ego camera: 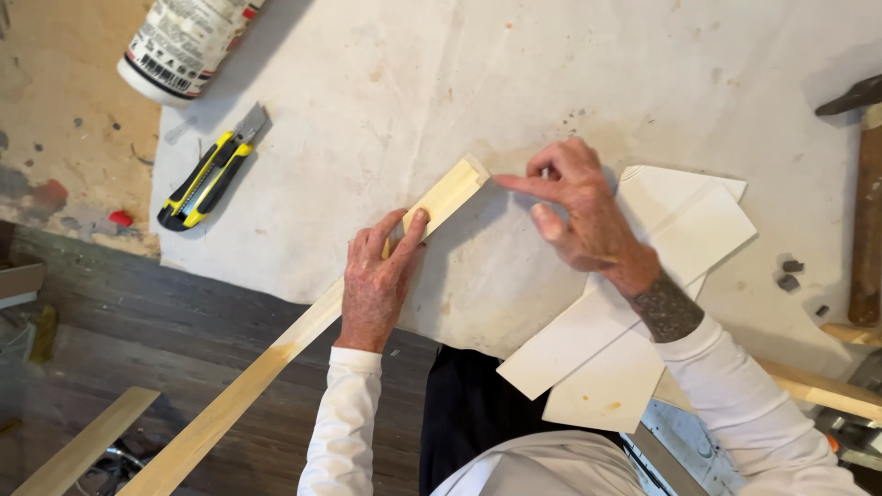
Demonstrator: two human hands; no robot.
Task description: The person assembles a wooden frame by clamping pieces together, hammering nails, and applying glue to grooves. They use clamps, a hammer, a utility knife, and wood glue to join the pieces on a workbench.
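The wood strip (276,354) runs diagonally from lower left to its upper-right end on the counter (386,92). Left hand (377,285) fingers press it flat; right hand (574,207) forefinger points at its end, seemingly touching.

The white sheet (367,83) covering the table is lying bare across its middle and far stretch, giving open passage there; a yellow utility knife (211,170) is lying at the sheet's left edge, with a glue bottle (184,41) blocking the far left corner; the long wood strip (276,354) is running diagonally off the near edge; stacked white card pieces (680,230) are crowding the right; a hammer (865,202) is lying along the right edge, small dark bits (790,274) just beside it.
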